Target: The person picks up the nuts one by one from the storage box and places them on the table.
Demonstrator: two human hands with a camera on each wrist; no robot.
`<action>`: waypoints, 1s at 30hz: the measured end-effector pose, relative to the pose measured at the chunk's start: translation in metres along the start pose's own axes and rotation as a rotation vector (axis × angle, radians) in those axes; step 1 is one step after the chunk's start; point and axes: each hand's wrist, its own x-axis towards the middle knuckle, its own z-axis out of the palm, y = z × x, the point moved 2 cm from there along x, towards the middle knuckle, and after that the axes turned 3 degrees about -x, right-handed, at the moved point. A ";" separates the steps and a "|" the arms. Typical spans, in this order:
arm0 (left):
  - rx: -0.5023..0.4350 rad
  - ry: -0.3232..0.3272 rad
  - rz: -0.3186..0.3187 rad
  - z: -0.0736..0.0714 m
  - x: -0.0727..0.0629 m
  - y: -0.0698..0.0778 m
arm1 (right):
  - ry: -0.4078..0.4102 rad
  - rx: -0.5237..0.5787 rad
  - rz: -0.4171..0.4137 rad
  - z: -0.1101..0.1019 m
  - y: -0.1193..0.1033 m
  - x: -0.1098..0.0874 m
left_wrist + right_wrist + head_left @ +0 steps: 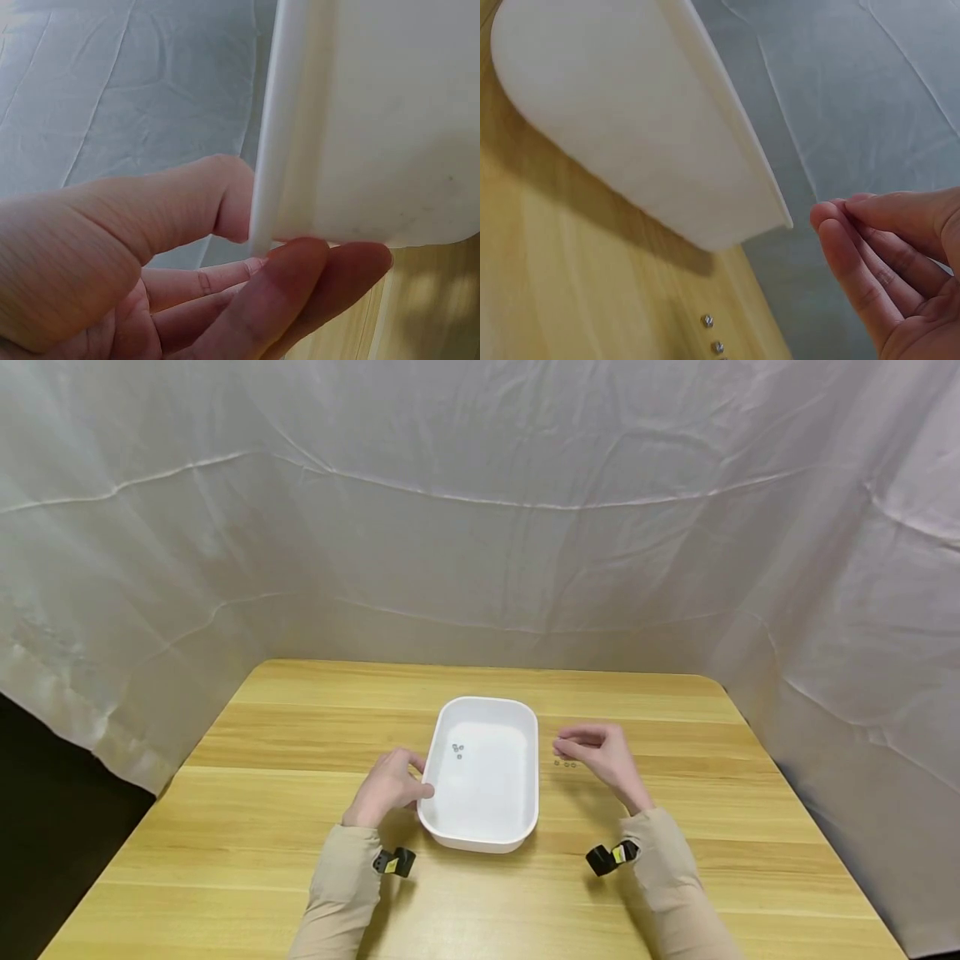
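A white, deep rectangular tray [487,777] sits on the wooden table. My left hand [390,787] grips its left rim, with the thumb over the edge and the fingers against the outer wall [375,150]. Several small metal nuts [457,750] lie inside on the left part of the tray floor. To the right of the tray, my right hand [600,756] is raised above the table with thumb and fingertips [840,247] together. Whether anything is between them is hidden. Beneath it, a short row of metal nuts [707,321] lies on the wood.
The light wooden table [300,727] extends around the tray. Pale grey cloth [480,527] hangs behind it and along the sides. A black wrist camera [395,862] is strapped to the left sleeve, another [602,860] to the right.
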 end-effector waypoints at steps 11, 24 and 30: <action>0.001 -0.003 -0.014 0.000 0.001 0.000 | 0.064 -0.015 -0.015 -0.011 0.022 -0.007; 0.012 -0.004 -0.011 0.000 0.002 0.000 | 0.149 -0.187 0.088 -0.020 0.045 -0.011; 0.009 0.000 -0.007 0.001 0.001 0.000 | 0.182 -0.299 0.056 -0.021 0.056 -0.009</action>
